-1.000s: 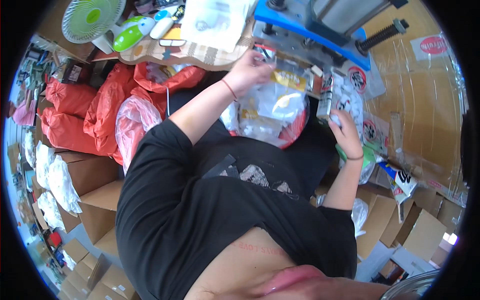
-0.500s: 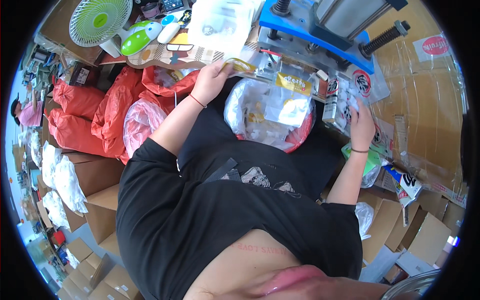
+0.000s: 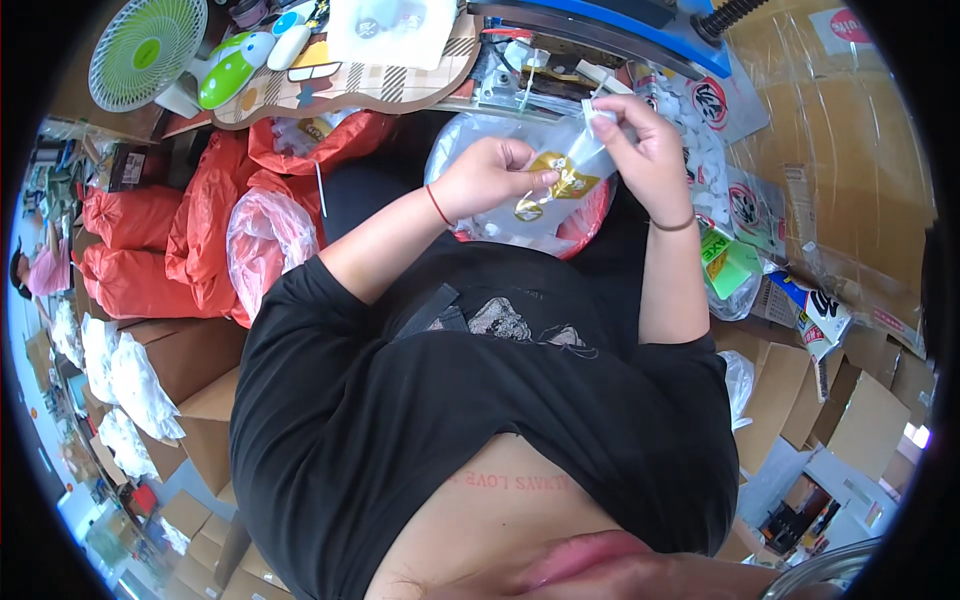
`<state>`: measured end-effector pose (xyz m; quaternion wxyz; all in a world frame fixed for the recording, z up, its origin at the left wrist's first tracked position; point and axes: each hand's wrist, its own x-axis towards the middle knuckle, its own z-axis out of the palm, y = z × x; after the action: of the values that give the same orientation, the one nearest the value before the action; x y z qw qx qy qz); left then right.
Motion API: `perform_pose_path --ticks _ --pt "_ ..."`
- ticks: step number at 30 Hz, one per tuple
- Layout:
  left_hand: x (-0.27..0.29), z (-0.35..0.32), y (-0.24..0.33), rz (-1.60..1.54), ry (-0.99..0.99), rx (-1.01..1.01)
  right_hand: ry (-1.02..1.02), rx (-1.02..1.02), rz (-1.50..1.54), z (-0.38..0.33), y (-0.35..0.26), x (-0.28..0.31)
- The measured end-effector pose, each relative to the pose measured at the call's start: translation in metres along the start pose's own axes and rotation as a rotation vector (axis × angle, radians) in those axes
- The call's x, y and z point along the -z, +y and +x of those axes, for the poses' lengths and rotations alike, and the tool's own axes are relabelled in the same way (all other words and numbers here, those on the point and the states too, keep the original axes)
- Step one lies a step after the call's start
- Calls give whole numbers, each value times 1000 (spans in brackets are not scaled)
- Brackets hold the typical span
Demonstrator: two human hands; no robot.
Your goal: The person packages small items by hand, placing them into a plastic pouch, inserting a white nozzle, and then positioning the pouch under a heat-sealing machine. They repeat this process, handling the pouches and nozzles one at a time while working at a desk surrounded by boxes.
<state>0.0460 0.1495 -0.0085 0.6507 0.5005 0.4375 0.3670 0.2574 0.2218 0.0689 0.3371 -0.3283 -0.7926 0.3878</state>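
Observation:
My left hand (image 3: 497,180) is closed, thumb pressed down, on a clear plastic pouch (image 3: 575,180) with gold printing. The pouch is held tilted above a lined bin (image 3: 452,150). At the pouch's upper end, my right hand (image 3: 650,150) pinches a small white plastic piece (image 3: 588,106). Whether this piece sits in the pouch or only against it, I cannot tell. More clear pouches lie in the bin, partly covered by my hands and the held pouch.
A blue-framed press (image 3: 640,35) stands at the back, with a pile of small white pieces (image 3: 700,130) to its right. Red bags (image 3: 200,220) and a pink bag (image 3: 262,240) crowd the left. A fan (image 3: 148,55) and a plaid mat (image 3: 400,85) are at back left.
My right hand has left the pile of white pieces and come in to the pouch. My left hand has moved right and nearer, bringing a pouch over the bin. The view has shifted.

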Motion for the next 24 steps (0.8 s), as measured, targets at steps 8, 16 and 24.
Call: perform_pose_path --ticks 8,16,24 --pt "-22 3 4 -357 -197 133 -238 160 -348 -12 11 42" --pt "19 47 7 -430 -41 150 89 105 -881 -52 80 75" --pt "65 62 13 -48 504 3 -240 -149 -577 -70 55 79"
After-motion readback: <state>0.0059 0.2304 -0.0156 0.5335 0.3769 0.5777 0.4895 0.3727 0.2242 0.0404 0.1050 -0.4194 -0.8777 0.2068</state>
